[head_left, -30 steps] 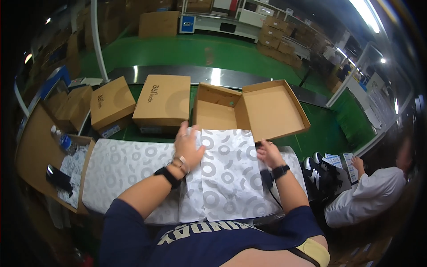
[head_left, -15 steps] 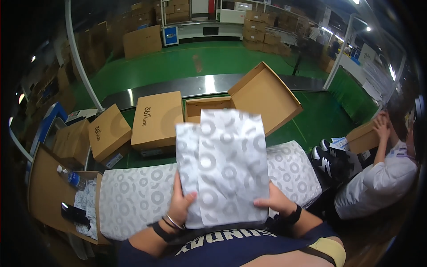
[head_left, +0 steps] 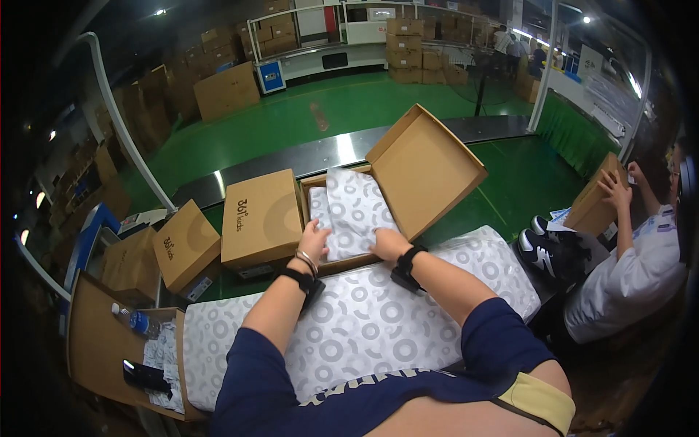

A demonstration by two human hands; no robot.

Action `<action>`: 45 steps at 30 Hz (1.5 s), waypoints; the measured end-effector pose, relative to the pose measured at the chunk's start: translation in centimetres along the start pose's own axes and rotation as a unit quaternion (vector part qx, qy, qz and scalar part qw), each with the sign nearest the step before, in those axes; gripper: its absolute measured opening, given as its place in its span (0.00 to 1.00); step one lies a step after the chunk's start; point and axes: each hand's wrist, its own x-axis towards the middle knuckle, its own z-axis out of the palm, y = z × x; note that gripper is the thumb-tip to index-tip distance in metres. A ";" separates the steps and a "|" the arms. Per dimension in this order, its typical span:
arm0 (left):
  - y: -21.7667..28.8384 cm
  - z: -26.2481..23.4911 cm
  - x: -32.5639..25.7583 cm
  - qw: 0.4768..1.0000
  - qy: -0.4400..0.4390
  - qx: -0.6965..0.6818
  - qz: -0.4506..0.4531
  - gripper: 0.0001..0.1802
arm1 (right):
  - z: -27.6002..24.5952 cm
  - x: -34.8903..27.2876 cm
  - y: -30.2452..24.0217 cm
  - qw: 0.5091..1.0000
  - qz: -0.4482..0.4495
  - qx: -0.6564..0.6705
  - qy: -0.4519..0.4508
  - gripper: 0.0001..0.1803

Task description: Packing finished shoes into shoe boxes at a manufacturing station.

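Nearest the person, a stack of grey ring-patterned tissue sheets [head_left: 378, 320] covers the middle of the worktop [head_left: 95, 349], reaching almost to its right edge. At the near-left corner lie a water bottle [head_left: 131, 319] and a dark handheld device [head_left: 145, 375].

Past the stack's far edge stands the open cardboard box [head_left: 342, 218], its lid [head_left: 426, 171] tipped up and back to the right. A sheet of patterned tissue paper [head_left: 353, 211] already lies inside, covering most of the box's floor. The left hand [head_left: 314, 240] rests on the sheet's near-left part, fingers bent and pressing down; the right hand [head_left: 389, 244] lies flat on its near-right edge. Neither hand is closed around anything (both just bear on the paper).

As a judgement: the lining is placed but not finished, since the sheet looks rumpled and rides up the left wall; smoothing it into the corners is left, and no shoes are in the box.

To the left along the far edge sit two closed boxes [head_left: 258, 218] [head_left: 186, 244]. Beyond them run a metal conveyor [head_left: 291, 156] and the green floor [head_left: 291, 116]. Off the right edge, a seated co-worker [head_left: 633, 277] holds another box [head_left: 597, 200], with dark sneakers [head_left: 546, 247] beside them.
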 end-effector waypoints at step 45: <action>-9.9 -52.5 -27.7 0.707 0.533 0.463 -0.043 0.08 | 1.1 -10.6 1.2 0.976 -0.084 0.176 0.094 0.19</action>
